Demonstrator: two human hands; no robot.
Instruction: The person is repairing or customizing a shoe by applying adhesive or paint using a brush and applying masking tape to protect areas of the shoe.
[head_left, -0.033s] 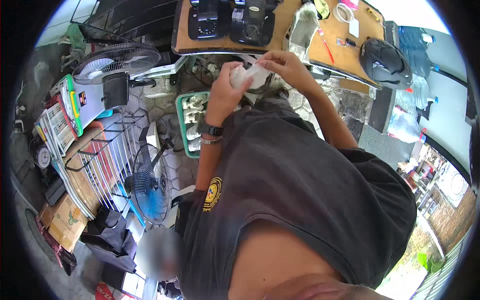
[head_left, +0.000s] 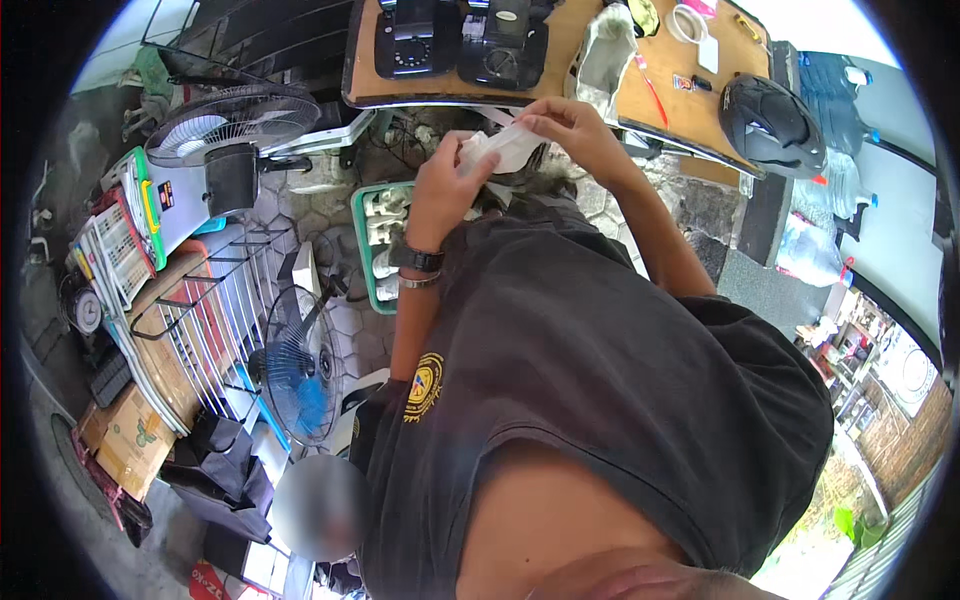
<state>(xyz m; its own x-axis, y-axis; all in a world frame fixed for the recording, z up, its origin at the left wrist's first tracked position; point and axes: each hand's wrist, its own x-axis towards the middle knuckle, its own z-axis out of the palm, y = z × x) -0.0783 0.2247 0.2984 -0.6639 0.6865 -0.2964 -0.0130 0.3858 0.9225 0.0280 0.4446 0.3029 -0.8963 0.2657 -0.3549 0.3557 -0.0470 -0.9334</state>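
Note:
In front of my body, near the table's front edge, I hold a white thing [head_left: 512,150] that looks thin and sheet-like; its kind is unclear. My left hand [head_left: 452,185] is closed round its left side, the thumb lying over the front. At its upper right edge, the fingertips of my right hand [head_left: 568,130] pinch a pale translucent strip of it. A dark watch and a bracelet circle my left wrist. Below and left of the hands, a green crate [head_left: 362,235] on the floor carries several white shoe-like items [head_left: 388,262].
On the wooden table [head_left: 560,85] lie black appliance parts [head_left: 503,50], a whitish shoe-shaped tray [head_left: 605,65], a tape roll [head_left: 688,24], a red pen-like stick [head_left: 652,92] and a black helmet [head_left: 770,125]. Two fans [head_left: 300,365] and a wire rack [head_left: 215,320] stand left; water bottles [head_left: 815,250] right.
My left hand has shifted slightly left and its thumb lies differently on the white thing. More of the white thing's pale strip shows between the hands. The right hand stays pinched.

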